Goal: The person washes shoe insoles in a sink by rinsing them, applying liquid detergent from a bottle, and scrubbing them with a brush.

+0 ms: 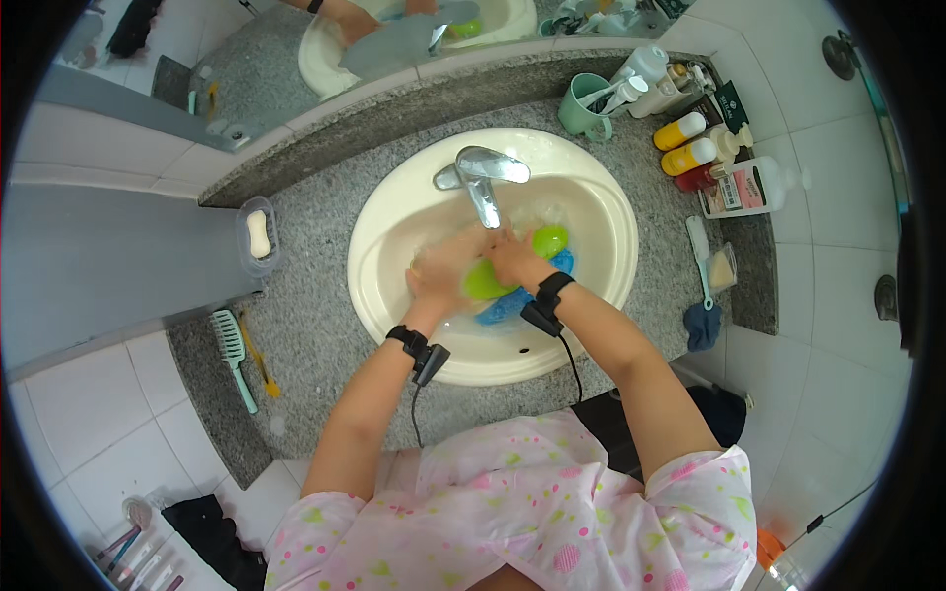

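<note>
Both my hands are in the cream oval sink [365, 286], below the chrome faucet [481, 182]. My left hand [436, 280] is on the left side of the bowl, beside a blurred pale beige shape that I cannot make out. Its fingers are smeared by motion. Just under the spout, my right hand [514, 260] has its fingers bent inward; what they grip is hidden. Next to it lie a bright green piece [485, 281], a rounded green end [550, 240] and a blue piece [505, 307], all wet. I cannot tell what these belong to.
Speckled grey counter [305, 295] surrounds the sink. At left are a soap dish [258, 246], a mint hairbrush [234, 360] and a yellow toothbrush [258, 355]. A green mug [583, 106], yellow bottles [682, 138], a white bottle [739, 189] and a brush [702, 261] stand or lie at right.
</note>
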{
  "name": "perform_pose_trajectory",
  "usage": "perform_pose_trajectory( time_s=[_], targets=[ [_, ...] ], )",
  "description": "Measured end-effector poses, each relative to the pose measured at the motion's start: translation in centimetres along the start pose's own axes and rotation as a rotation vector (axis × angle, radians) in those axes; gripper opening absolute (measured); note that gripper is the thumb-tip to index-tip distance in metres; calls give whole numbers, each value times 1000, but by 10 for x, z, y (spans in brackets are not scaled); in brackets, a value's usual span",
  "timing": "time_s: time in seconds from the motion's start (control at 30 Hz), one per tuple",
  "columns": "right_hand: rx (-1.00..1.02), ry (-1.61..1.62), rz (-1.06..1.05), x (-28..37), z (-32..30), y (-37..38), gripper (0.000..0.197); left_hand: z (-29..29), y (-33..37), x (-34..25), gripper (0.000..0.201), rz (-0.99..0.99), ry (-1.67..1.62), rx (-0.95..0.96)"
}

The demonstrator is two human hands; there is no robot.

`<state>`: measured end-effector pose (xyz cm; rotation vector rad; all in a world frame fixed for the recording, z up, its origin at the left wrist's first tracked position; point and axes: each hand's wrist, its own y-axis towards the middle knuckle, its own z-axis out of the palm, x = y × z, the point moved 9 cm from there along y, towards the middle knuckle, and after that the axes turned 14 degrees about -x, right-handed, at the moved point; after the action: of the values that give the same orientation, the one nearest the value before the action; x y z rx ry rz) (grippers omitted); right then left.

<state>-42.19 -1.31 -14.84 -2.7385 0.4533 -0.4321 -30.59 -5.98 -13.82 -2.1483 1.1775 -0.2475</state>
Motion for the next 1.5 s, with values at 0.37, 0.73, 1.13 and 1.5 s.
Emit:
perform_pose_trajectory(
  time_s=[0.37, 0.73, 1.13, 1.5],
  targets=[
    [386, -45, 76, 4, 31, -28, 74, 51, -2, -17, 80, 71, -69, 149],
    [431, -104, 41, 12, 46, -54, 67, 36, -11, -46, 71, 160, -96, 167],
    [-318, -395, -61, -41, -8, -15, 57, 17, 19, -21, 56, 83, -138, -380],
    [26, -40, -143, -47, 29, -4, 16, 19, 21, -17, 62, 124, -282, -405]
  ],
)
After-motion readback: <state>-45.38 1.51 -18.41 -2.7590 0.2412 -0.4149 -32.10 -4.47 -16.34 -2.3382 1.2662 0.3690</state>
